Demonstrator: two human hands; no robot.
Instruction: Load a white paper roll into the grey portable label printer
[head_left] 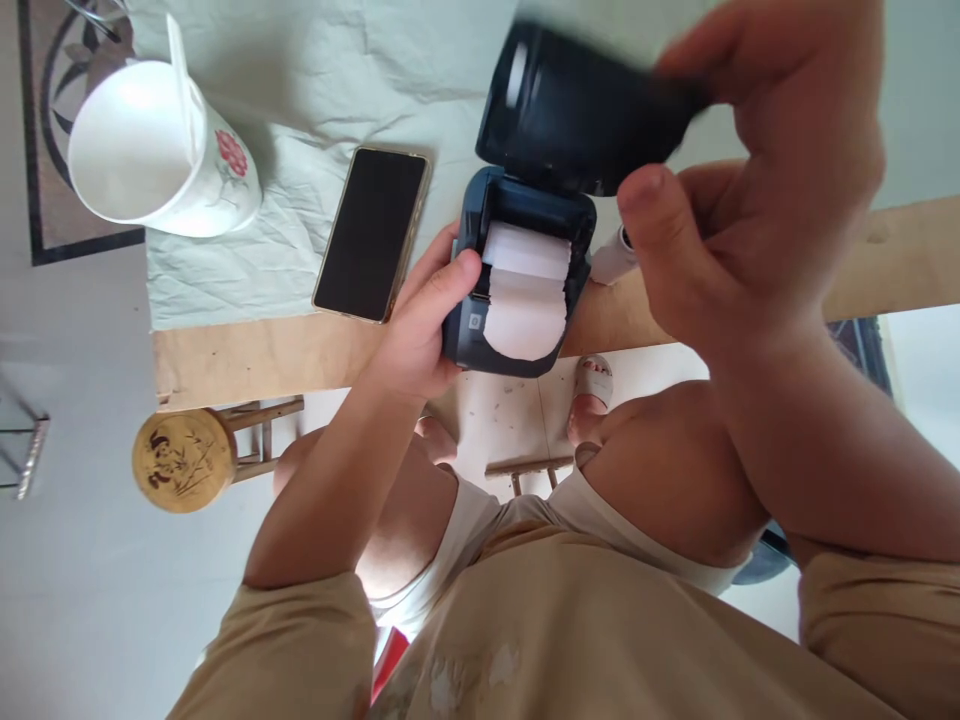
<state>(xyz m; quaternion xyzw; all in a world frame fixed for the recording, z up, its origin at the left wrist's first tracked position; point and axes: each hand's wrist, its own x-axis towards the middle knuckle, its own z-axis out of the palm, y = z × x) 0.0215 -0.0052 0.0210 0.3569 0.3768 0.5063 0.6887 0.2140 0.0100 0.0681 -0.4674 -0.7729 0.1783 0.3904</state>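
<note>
A dark blue-black label printer (469, 352) is held at the table's near edge by my left hand (431, 320), with the thumb over its left side. Inside lies a roll of white paper (529, 245), and a strip with a torn end hangs out over the front. The printer's black lid (577, 110) stands raised on the far side, blurred by motion. My right hand (772, 190) grips the lid's right edge between fingers and thumb. Partly behind the right thumb, a small white roll (615, 258) lies on the table.
A smartphone (373, 232) with a dark screen lies left of the printer. Farther left stands a white paper cup (225, 190) with a red flower and a white utensil (180, 85). A crumpled pale cloth (300, 90) covers the wooden table (247, 360). A wooden stool (184, 460) stands below.
</note>
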